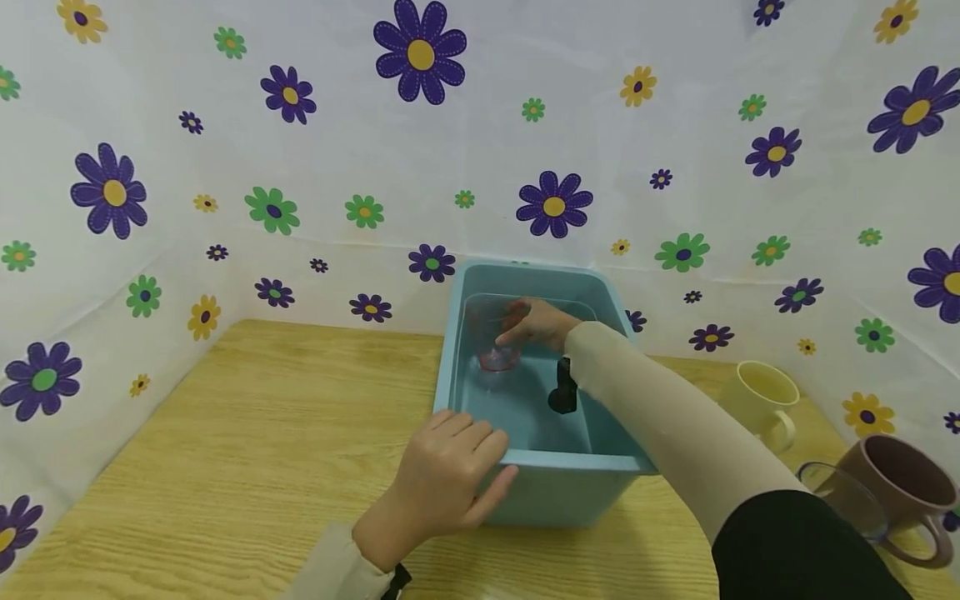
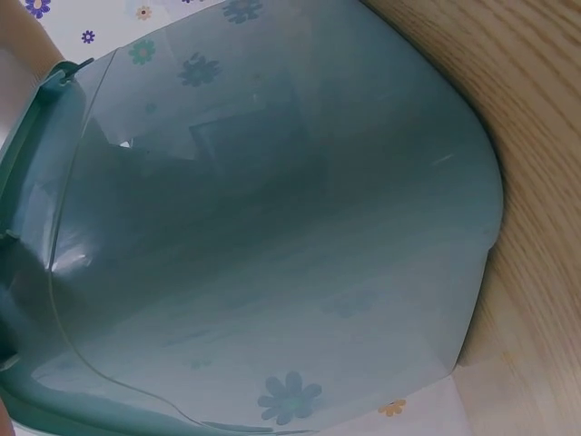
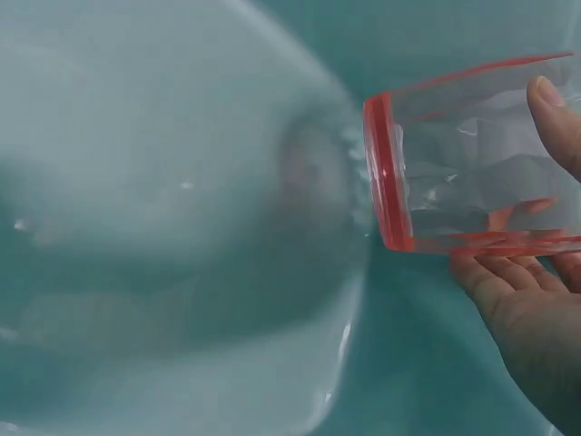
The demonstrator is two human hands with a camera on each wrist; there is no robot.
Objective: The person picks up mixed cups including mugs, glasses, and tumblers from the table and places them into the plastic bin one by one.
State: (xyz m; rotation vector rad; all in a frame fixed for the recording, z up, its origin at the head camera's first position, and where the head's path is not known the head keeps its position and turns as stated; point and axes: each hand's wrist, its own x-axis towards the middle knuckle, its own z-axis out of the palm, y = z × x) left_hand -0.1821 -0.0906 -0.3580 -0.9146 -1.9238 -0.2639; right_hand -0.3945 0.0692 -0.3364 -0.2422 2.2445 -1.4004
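Note:
A blue plastic tub (image 1: 517,462) stands on the wooden table. Down inside it, near its left wall, my right hand (image 1: 543,323) holds a clear drinking glass (image 1: 498,360) with reddish edges. In the right wrist view the glass (image 3: 454,177) lies sideways across the picture, its thick red base to the left; the thumb is on one side and the fingers (image 3: 508,282) on the other. At the tub's near left corner my left hand (image 1: 453,471) grips the rim, fingers over the top and thumb outside. The left wrist view shows the tub's smooth outer wall (image 2: 272,236).
To the right of the tub stand a yellow mug (image 1: 753,404), a clear glass (image 1: 843,500) and a brown mug (image 1: 896,492), partly behind my right sleeve (image 1: 675,417). A flower-patterned white sheet (image 1: 337,167) hangs behind and at both sides.

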